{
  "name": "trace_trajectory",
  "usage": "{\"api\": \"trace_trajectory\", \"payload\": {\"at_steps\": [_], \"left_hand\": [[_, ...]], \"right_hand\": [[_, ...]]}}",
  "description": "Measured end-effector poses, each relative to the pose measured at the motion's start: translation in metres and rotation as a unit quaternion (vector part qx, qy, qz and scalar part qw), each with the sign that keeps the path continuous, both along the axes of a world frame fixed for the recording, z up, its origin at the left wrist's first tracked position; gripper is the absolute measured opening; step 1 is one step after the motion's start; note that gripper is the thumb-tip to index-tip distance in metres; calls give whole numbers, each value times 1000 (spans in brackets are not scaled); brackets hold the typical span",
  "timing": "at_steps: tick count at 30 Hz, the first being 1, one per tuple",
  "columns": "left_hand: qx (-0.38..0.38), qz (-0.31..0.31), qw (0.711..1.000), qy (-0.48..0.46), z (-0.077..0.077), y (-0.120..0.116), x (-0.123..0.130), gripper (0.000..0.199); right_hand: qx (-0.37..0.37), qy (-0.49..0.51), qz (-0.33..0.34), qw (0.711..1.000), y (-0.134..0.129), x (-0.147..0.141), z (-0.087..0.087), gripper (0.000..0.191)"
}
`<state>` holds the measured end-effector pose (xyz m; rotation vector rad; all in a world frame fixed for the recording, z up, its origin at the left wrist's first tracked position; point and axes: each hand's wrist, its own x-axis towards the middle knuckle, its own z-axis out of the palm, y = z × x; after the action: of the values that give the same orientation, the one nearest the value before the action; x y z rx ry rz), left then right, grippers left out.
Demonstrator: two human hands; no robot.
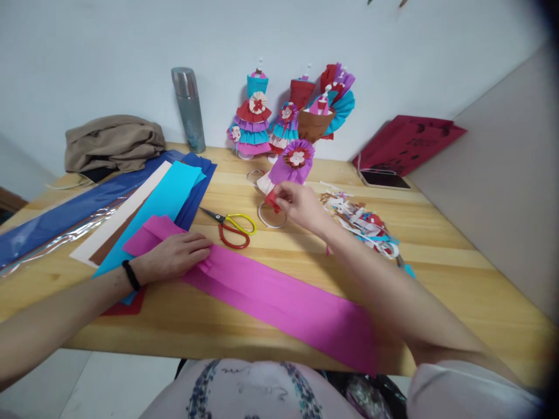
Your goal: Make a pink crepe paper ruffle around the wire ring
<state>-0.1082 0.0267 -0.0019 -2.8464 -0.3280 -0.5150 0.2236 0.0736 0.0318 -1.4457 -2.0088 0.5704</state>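
A long strip of magenta crepe paper (pixel 279 297) runs across the front of the table, its left end folded over. My left hand (pixel 177 256) lies palm down on that folded end, fingers resting on the paper. Farther right, my right hand (pixel 301 203) pinches a small red piece of crepe paper (pixel 272 200) just above a white ring (pixel 271 219) on the tabletop. Right behind it stands a paper-dressed figure (pixel 290 166) with a brown top and purple skirt. Scissors (pixel 231 226) with yellow and red handles lie between my hands, blades pointing left.
Blue, cyan, brown and cream paper sheets (pixel 161 201) are stacked at left. Behind them are a brown cloth (pixel 116 139) and a steel flask (pixel 188 110). More dressed figures (pixel 255 119) stand by the wall. Paper scraps (pixel 362 224), a phone (pixel 384 179) and a red bag (pixel 410 142) are at right.
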Motion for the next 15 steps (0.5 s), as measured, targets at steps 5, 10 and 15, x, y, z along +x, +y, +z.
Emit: {"api": "trace_trajectory", "payload": {"at_steps": [5, 10, 15], "left_hand": [[-22, 11, 1000, 11, 2, -1, 1, 24], [-78, 43, 992, 89, 27, -10, 15, 16], [-138, 72, 985, 71, 59, -10, 58, 26]], "right_hand": [[-9, 164, -26, 986, -28, 56, 17, 9], [-80, 234, -13, 969, -38, 67, 19, 15], [-83, 223, 13, 971, -45, 48, 17, 16]]}}
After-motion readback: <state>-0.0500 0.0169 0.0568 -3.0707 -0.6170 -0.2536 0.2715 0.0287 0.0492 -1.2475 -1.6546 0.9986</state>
